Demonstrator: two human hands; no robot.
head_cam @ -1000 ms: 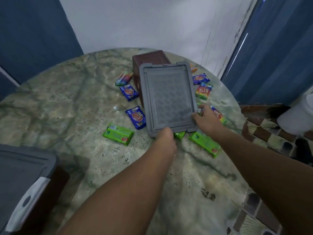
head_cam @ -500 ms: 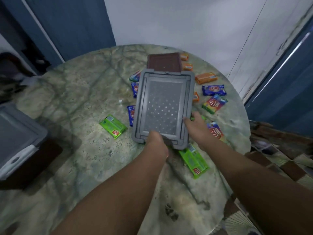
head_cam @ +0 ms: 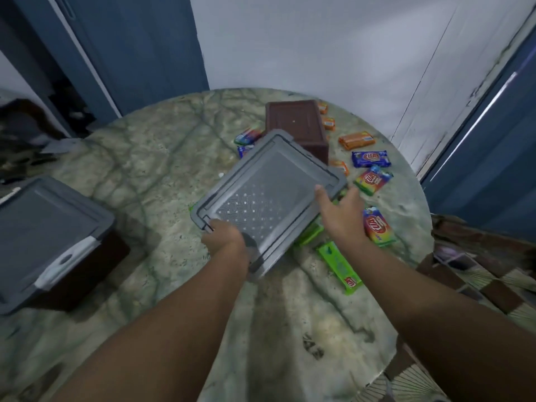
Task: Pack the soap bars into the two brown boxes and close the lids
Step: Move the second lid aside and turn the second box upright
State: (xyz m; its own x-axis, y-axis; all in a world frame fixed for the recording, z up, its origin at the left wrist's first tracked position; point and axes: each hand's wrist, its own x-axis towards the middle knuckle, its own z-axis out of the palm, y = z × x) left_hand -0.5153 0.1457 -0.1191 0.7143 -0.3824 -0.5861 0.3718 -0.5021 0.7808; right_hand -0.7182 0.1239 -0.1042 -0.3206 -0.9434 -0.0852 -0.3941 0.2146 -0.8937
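A grey lid [head_cam: 269,195] hangs tilted above the table, in front of an open brown box [head_cam: 293,123] at the far side. My left hand [head_cam: 224,239] grips the lid's near left corner. My right hand [head_cam: 343,219] is at the lid's right edge with relaxed fingers; only its thumb touches the lid. A second brown box [head_cam: 95,265] stands at the left under its own grey lid [head_cam: 43,227]. Wrapped soap bars lie loose around the open box: a green one [head_cam: 339,266], a rainbow one [head_cam: 377,226], a blue one [head_cam: 369,158], an orange one [head_cam: 356,140]. More are partly hidden under the lid.
The round marble-patterned table [head_cam: 145,169] stands in a corner between a white wall and blue doors. Its right edge drops off close behind the soap bars, with patterned floor tiles [head_cam: 478,274] below.
The lid has swung to a diagonal and moved left and nearer, off the open box. My right hand has loosened its hold on the lid's edge. The view has turned left, showing more of the left box.
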